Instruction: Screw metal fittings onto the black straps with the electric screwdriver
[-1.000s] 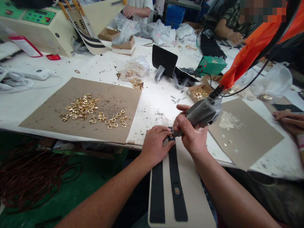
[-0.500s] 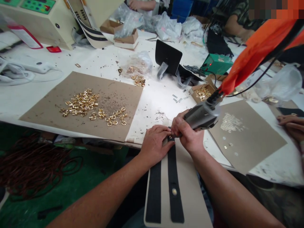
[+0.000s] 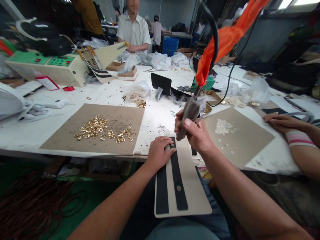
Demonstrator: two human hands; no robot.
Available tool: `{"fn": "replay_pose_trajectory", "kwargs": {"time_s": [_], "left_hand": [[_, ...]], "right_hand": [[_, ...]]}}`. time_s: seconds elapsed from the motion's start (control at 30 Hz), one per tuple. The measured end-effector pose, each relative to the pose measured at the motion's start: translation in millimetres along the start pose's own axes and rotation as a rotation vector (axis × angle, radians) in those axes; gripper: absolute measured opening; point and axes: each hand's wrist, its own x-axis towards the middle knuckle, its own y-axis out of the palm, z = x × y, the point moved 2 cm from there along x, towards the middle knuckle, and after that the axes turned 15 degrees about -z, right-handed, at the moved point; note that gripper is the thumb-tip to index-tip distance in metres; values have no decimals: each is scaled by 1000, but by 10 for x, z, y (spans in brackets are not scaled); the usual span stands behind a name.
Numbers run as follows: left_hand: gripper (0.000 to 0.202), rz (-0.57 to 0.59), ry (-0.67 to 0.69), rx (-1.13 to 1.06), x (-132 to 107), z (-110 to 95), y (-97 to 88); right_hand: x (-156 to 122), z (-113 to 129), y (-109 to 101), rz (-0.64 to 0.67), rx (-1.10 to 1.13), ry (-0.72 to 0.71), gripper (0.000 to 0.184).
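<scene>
Beige panel (image 3: 193, 188) with rounded corners lies lengthwise above the person's lap (image 3: 182, 230), its far end reaching over the near edge of the white surface (image 3: 155, 116). Two black strips (image 3: 176, 168) run along it; the right-hand one carries a round metal stud (image 3: 178, 188) near its close end and another at its far end. The left hand (image 3: 158, 150) lies over that far end, thumb and fingers on the strip beside the stud; whether its grip pinches the panel or merely rests there, I cannot tell. The right hand (image 3: 197, 135) has its grip wrapped around a grey handheld power tool (image 3: 192, 109), whose tip points down just beside the strip's far end, seemingly apart from it. Orange cloth (image 3: 207, 60) sheathes the cord above the tool. On the left, a brown sheet (image 3: 58, 140) bears a pile of gold-coloured buckles (image 3: 96, 126); on the right, another sheet (image 3: 250, 138) holds small pale discs (image 3: 223, 127), and beyond its right corner a co-worker's hands (image 3: 282, 121) rest, one wrist in a striped band (image 3: 301, 139). Farther back are a tilted black panel (image 3: 161, 82), a green box (image 3: 210, 83), and a cream machine (image 3: 75, 75) with green control panels (image 3: 60, 61). Past crumpled plastic bags (image 3: 160, 61) is a person in a white shirt (image 3: 140, 31).
</scene>
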Motion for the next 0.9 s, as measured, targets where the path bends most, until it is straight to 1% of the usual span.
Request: {"fn": "replay_pose_trajectory", "kwargs": {"time_s": [0.07, 0.13, 0.2, 0.27, 0.33, 0.4, 0.5, 0.6, 0.63, 0.67, 0.73, 0.77, 0.8, 0.83, 0.87, 0.9], "left_hand": [[24, 7, 7, 14, -8, 12, 4], [24, 9, 4, 26, -8, 23, 5], [24, -3, 17, 24, -7, 28, 3], [23, -16, 51, 21, -10, 28, 2], [23, -33, 89, 26, -20, 22, -1], [24, -62, 117, 51, -32, 3, -13], [27, -113, 147, 166, -49, -58, -58], [21, -83, 171, 294, -70, -136, -118], [19, -58, 175, 311, -80, -157, -140], [18, -30, 177, 318, -93, -174, -164], [19, 11, 176, 318, -125, -192, -214], [21, 25, 177, 311, -143, -195, -239], [22, 35, 180, 301, -161, -196, -263], [24, 43, 184, 285, -178, -196, -284], [25, 49, 182, 266, -194, -198, -302], [26, 56, 173, 247, -208, -202, -318]], "right_hand": [[-127, 114, -217, -63, -42, 33, 64], [-335, 119, -502, -135, -134, 109, 58], [-585, 12, -818, -210, -264, 218, 53], [-821, -150, -1118, -292, -428, 309, 52], [-998, -297, -1352, -374, -584, 342, 53], [-1101, -401, -1495, -444, -674, 340, 56], [-1135, -490, -1572, -524, -723, 322, 60], [-1114, -525, -1573, -551, -782, 314, 63], [-1116, -511, -1569, -572, -783, 271, 67], [-1131, -479, -1564, -615, -778, 192, 72], [-1216, -363, -1534, -746, -790, -40, 80], [-1285, -298, -1500, -802, -798, -137, 78], [-1361, -247, -1445, -808, -783, -168, 71], [-1437, -219, -1368, -757, -732, -118, 64], [-1510, -217, -1266, -662, -634, 6, 59], [-1581, -236, -1138, -541, -504, 175, 59]]}}
